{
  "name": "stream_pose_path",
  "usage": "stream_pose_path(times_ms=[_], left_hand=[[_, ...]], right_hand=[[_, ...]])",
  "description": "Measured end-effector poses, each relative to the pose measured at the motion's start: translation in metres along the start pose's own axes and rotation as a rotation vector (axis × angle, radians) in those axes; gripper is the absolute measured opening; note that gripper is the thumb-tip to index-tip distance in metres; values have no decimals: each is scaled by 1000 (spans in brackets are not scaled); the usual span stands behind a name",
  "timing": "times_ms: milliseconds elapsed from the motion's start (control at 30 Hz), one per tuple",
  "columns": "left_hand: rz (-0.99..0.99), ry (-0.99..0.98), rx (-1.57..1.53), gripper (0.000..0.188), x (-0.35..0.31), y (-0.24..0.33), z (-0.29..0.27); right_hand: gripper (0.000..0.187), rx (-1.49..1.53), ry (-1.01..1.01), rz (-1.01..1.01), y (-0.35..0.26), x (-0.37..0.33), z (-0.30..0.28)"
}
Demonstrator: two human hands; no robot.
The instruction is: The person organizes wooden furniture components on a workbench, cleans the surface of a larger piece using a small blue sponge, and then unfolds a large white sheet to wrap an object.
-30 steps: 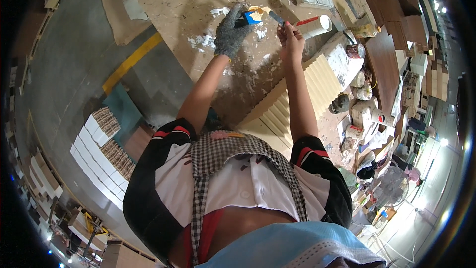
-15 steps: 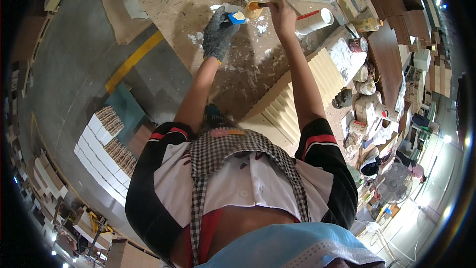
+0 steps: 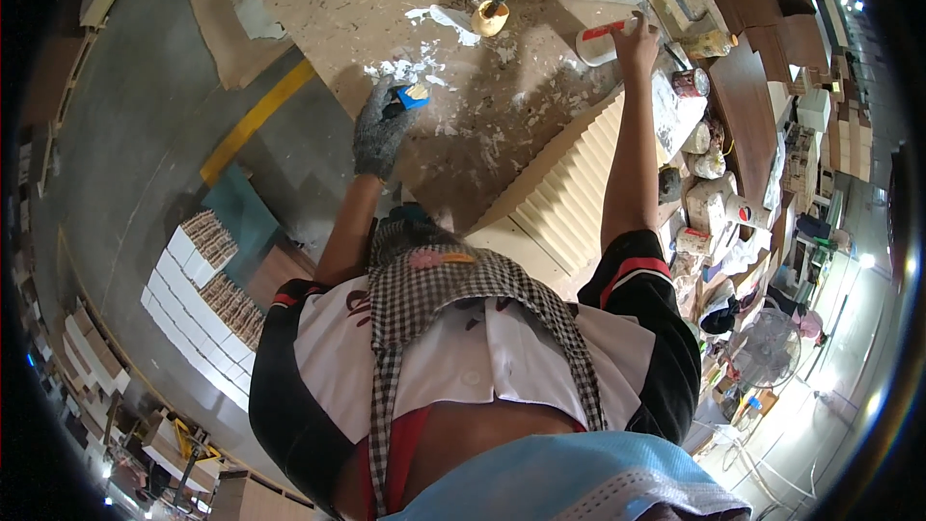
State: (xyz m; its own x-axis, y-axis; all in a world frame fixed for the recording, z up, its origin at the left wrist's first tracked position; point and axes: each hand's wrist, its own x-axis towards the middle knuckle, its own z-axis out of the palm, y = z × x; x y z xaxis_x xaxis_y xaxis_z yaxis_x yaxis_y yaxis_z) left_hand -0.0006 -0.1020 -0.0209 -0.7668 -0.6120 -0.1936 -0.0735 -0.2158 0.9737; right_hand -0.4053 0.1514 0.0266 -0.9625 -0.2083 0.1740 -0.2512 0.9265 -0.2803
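My left hand (image 3: 382, 123), in a grey knitted glove, is closed on a small blue piece (image 3: 413, 97) with a cream-coloured top; its exact kind is unclear. My bare right hand (image 3: 637, 42) reaches to the right, its fingers closed over the top of a white tub (image 3: 597, 46) with a red label. My fingers partly cover the tub's upper end. Between my hands, farther off, a yellow cup (image 3: 489, 19) stands on the work surface with a dark-handled brush (image 3: 497, 4) leaning in it.
White spots mark the brown work surface (image 3: 338, 0). Ridged cream panels (image 3: 562, 195) lie in front of my right arm. Paint-smeared cans (image 3: 691, 83), a bottle (image 3: 709, 44) and tubs crowd the right side. White stacked boxes (image 3: 198, 304) stand on the floor at left.
My right hand has let go of the brush, leaving it in the yellow cup, and moved right to the white tub. My left hand has drawn nearer and left with the blue piece.
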Motion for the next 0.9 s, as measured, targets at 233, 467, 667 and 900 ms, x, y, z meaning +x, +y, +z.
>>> stream_pose_path(times_ms=[233, 467, 667, 900], left_hand=[[-51, 3, -115, 54, -11, -14, -6], [98, -14, -214, 55, -27, -11, -5], [76, -1, -143, 53, -39, 13, 4], [-11, -169, -229, 61, -89, 80, 57]], right_hand=[[82, 360, 98, -355, -101, 1, -17], [77, 458, -15, -660, -163, -25, 10], [58, 201, 324, -667, -154, -83, -11], [46, 1218, -950, -56, -109, -289, -92]])
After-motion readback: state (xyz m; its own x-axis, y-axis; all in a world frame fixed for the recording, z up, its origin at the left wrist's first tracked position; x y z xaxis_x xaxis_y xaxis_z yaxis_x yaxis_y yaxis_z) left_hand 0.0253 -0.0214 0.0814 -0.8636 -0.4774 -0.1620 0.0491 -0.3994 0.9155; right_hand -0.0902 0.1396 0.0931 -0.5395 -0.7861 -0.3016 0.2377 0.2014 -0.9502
